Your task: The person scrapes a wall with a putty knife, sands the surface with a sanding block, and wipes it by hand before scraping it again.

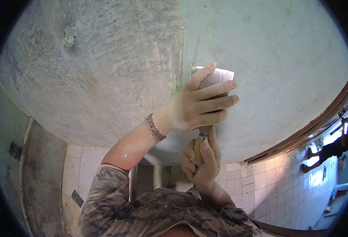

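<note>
A putty knife (224, 75) with a broad metal blade lies against the wall (280, 47), its blade edge pointing up. My right hand (205, 164) is wrapped round its light wooden handle, the thumb along the front. My left hand (199, 100), with a woven bracelet at the wrist, lies across the blade with fingers stretched and spread, covering much of the metal. Pale specks dot the left wrist and forearm. The blade is on the pale green painted part, just right of a vertical border with a rough, grey, scraped-looking area (114, 59).
White tiles (268, 177) show below and to the right. A brown wooden edge (300, 142) borders the wall on the right. Beyond it stands another person (332, 148) in dark clothes near bright windows. At lower left is a greenish panel (43, 170).
</note>
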Tool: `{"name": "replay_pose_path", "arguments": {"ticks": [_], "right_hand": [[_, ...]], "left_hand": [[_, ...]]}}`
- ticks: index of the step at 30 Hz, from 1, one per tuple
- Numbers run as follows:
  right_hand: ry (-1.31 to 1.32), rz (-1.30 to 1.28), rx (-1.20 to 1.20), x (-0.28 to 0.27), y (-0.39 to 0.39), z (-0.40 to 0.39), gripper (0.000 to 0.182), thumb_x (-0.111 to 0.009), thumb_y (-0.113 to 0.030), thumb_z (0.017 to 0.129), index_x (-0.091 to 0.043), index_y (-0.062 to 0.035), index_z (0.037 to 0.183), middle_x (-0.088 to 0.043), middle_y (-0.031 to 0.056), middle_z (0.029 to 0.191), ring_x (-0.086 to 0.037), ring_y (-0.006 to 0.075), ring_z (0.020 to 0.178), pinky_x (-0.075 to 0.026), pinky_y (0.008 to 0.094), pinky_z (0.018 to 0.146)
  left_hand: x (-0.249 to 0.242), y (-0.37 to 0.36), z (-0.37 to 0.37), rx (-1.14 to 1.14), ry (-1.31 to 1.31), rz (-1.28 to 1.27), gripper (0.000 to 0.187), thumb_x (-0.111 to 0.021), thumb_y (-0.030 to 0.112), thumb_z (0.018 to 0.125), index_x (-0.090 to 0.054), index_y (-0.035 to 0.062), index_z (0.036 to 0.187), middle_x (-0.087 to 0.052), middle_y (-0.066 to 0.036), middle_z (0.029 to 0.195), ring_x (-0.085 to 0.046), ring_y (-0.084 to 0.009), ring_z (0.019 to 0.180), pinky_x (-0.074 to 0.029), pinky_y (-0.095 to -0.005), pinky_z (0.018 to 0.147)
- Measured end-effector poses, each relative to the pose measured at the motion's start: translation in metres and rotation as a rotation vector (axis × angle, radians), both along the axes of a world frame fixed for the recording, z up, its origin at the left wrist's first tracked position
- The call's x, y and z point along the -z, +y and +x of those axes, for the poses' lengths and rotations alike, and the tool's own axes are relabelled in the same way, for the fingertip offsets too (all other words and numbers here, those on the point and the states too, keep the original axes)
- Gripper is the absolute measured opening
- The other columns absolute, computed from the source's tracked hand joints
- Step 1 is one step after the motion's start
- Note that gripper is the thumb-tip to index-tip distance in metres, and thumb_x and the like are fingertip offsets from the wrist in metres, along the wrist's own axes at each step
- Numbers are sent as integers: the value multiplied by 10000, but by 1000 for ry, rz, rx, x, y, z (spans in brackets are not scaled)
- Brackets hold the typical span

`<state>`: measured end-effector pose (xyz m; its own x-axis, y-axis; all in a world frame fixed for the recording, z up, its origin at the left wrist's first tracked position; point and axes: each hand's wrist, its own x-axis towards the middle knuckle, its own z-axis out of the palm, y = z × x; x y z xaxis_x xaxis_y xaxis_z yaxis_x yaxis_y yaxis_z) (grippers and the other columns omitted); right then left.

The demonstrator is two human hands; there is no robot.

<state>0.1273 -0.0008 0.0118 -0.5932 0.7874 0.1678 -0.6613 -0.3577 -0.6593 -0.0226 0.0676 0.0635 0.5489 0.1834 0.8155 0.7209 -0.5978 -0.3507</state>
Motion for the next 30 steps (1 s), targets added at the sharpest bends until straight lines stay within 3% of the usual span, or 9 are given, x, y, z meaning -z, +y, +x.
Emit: {"name": "replay_pose_path", "arguments": {"ticks": [5,11,13,18,20,23,26,28,30], "right_hand": [[44,83,3,-25,11,-6,558,-382,-215,1049,-180,-21,1531,-372,-32,693,-328,38,526,-296,181,399],[31,125,37,-61,-3,-9,547,-369,-239,1050,-174,-77,1535,-401,-21,685,-327,38,474,-290,179,381],[-116,52,153,-74,-13,-11,537,-398,-301,1015,-239,-142,1501,-403,-3,666,-289,46,387,-227,179,305],[-54,123,63,-15,15,-8,546,-409,-323,1017,-239,-155,1508,-395,-4,652,-280,47,386,-233,176,322],[-25,125,18,7,11,-7,556,-411,-335,1017,-234,-157,1513,-396,-4,649,-277,48,386,-234,176,328],[-27,48,56,15,5,-9,561,-439,-323,1023,-274,-65,1493,-391,-27,670,-301,46,439,-254,184,357],[-41,101,66,-13,11,-11,547,-427,-313,1028,-281,-65,1493,-377,-33,664,-291,46,438,-247,182,361],[-126,109,111,-39,15,-13,553,-408,-366,1016,-259,-168,1511,-403,-19,658,-288,38,392,-233,173,324],[-115,161,124,-60,13,-12,542,-405,-361,1017,-274,-166,1506,-400,-23,659,-286,32,395,-225,171,323]], "left_hand": [[-39,5,-4,13,77,20,192,-556,241,900,-540,178,720,-677,43,1138,-561,-213,1253,-306,-556,1133],[-63,4,-4,116,28,22,166,-568,204,874,-534,168,716,-680,42,1087,-573,-216,1239,-301,-519,1131],[-62,6,-3,115,26,38,157,-569,197,867,-535,162,718,-677,38,1093,-573,-217,1236,-304,-515,1131],[-40,3,-5,-1,104,70,125,-580,193,837,-546,141,730,-665,27,1119,-561,-220,1243,-334,-515,1115],[-13,-4,-4,-20,100,-47,116,-587,195,823,-549,129,736,-655,28,1131,-544,-221,1261,-362,-516,1097],[-5,-8,-5,-9,97,-46,118,-580,198,830,-556,122,743,-652,29,1126,-547,-227,1258,-383,-514,1083],[-29,6,-5,15,86,65,113,-582,205,835,-572,127,753,-659,23,1107,-550,-230,1257,-356,-509,1102],[-56,7,-7,29,97,72,109,-587,210,837,-579,133,760,-665,20,1102,-550,-232,1258,-338,-503,1114],[-76,7,-9,37,109,84,105,-592,215,839,-586,138,767,-670,16,1098,-550,-234,1259,-319,-498,1126]]}}
